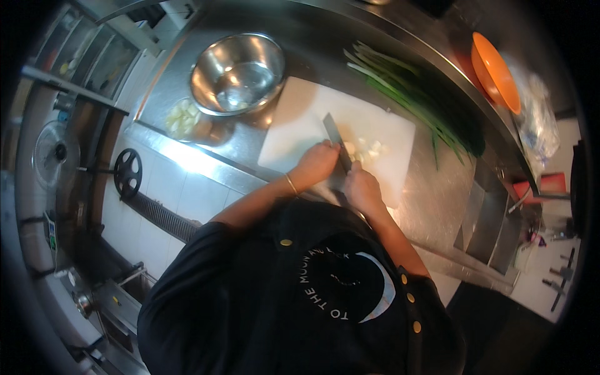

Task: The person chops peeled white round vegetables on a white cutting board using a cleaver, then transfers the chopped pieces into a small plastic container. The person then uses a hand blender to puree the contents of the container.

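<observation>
A white cutting board [309,105] lies on the steel counter in front of me. My right hand [363,185] is closed around the handle end of a kitchen knife [335,131], whose blade points away from me over the board. My left hand [322,159] is at the left side of the blade, fingers bent against it; whether it grips the blade or something small under the fingers cannot be told. Pale peeled pieces, perhaps garlic [368,151], lie on the board just right of the blade.
A steel mixing bowl [239,75] stands behind the board's left corner, beside a clear container of pale pieces [183,119]. Long green onions [417,93] lie at the back right. An orange bowl [496,72] and a clear plastic bag [539,117] are beyond the raised counter edge.
</observation>
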Tool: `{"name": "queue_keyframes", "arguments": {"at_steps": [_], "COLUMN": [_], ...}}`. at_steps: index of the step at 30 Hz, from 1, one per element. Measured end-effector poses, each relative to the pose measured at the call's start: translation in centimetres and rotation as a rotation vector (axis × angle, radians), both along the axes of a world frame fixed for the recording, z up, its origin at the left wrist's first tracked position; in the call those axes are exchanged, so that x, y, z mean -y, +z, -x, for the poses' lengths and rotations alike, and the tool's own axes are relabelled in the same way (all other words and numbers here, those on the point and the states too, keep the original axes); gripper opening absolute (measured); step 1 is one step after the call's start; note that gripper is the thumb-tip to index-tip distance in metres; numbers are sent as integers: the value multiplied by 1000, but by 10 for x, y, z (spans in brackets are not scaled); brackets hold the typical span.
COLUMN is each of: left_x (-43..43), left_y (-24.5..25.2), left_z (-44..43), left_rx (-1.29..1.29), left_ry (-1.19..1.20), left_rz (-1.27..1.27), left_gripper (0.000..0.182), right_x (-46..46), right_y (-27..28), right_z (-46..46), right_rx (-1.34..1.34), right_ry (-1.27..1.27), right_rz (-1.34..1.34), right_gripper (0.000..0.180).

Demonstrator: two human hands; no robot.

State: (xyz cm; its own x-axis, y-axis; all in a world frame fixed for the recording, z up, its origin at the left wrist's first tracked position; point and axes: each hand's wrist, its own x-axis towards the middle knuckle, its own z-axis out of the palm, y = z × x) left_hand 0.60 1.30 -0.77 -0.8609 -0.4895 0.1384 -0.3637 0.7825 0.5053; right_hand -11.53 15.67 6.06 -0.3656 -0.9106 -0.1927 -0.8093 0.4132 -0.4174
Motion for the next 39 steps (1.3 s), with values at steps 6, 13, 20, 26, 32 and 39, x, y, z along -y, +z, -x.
{"name": "queue_keyframes", "arguments": {"at_steps": [6, 13, 20, 26, 32, 39], "left_x": [0, 4, 10, 14, 141, 302], "left_y": [6, -5, -15, -8, 68, 37], "left_z": [-6, -15, -17, -17, -62, -154], "left_rx": [7, -78, -84, -110, -315, 441], "left_ry": [19, -30, -24, -52, 341, -53], "left_rz": [-49, -28, -77, -68, -111, 45], "left_gripper": [19, 22, 19, 18, 19, 25], "right_x": [9, 12, 14, 16, 14, 0], "right_y": [-8, -8, -13, 1, 1, -28], "right_z": [-3, -10, -16, -20, -21, 1], "right_rx": [-26, -42, -52, -77, 73, 85], "right_ry": [8, 11, 19, -26, -70, -98], "right_rz": [-28, -60, 35, 61, 94, 127], "right_gripper": [24, 24, 23, 22, 22, 25]}}
